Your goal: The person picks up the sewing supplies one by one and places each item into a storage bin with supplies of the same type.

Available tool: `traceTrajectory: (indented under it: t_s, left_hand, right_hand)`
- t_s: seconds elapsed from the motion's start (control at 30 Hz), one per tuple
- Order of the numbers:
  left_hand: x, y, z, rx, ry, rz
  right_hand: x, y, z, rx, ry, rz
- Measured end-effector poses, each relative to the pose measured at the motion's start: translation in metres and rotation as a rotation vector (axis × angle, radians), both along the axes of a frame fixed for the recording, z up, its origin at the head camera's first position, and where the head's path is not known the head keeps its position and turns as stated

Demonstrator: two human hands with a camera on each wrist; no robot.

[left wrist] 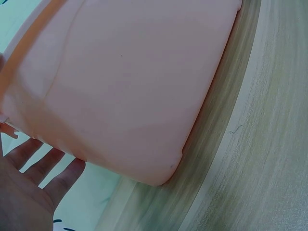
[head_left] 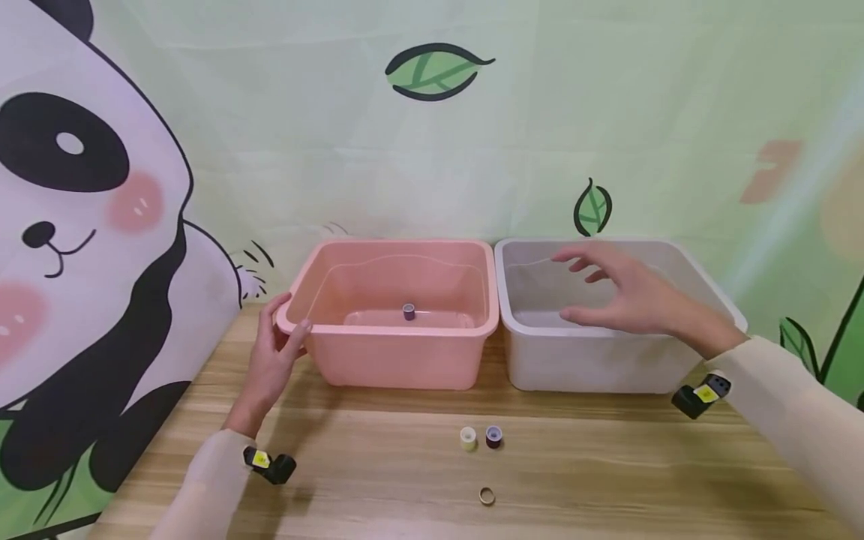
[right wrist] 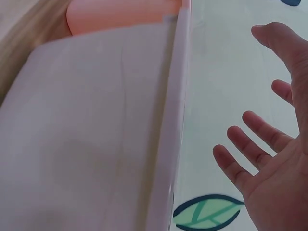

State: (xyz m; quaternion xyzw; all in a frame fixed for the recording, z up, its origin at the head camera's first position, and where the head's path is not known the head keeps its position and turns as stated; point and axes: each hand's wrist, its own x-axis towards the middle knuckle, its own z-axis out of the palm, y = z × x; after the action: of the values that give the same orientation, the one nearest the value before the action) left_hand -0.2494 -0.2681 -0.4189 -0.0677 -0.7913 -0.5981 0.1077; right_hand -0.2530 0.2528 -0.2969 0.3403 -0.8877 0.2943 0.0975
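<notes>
My left hand (head_left: 270, 364) grips the rim of the pink plastic bin (head_left: 398, 358) at its left front corner. The thumb lies over the rim, and in the left wrist view several fingers (left wrist: 62, 180) reach beneath it along the bin's side. A small cylinder with a dark side and pale top (head_left: 409, 312) stands inside the pink bin. My right hand (head_left: 637, 296) hovers over the light grey plastic bin (head_left: 594, 364), thumb and fingers spread apart, with nothing between them. In the right wrist view the fingers (right wrist: 236, 168) are loosely extended beside the grey bin's rim.
On the wooden table (head_left: 378, 465), in front of the bins, stand a small cream-yellow cylinder (head_left: 468, 439) and a dark one with a lilac top (head_left: 493, 436). Closer to me lies a small gold ring (head_left: 487, 496). A green cloth backdrop (head_left: 290, 135) with a panda hangs behind the bins.
</notes>
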Motion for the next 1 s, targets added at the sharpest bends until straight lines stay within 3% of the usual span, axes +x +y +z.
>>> traceTrajectory:
  t_s: [0.27, 0.57, 0.73, 0.9, 1.0]
  left_hand:
    - [0.000, 0.000, 0.000, 0.004, -0.002, -0.007]
    - [0.000, 0.000, 0.000, 0.000, 0.001, 0.002]
    - [0.001, 0.001, 0.001, 0.006, 0.001, -0.001]
    - [0.001, 0.002, 0.001, 0.006, -0.002, 0.001]
    - [0.000, 0.001, 0.000, 0.010, 0.001, -0.002]
  right_hand:
    - [0.016, -0.013, -0.008, -0.003, 0.052, 0.035]
    - [0.037, -0.031, -0.023, -0.097, 0.165, 0.193]
    - [0.048, -0.039, -0.034, -0.171, 0.086, 0.276]
    - [0.057, -0.043, -0.051, -0.140, 0.016, 0.268]
    - [0.060, -0.046, -0.063, -0.118, 0.017, 0.271]
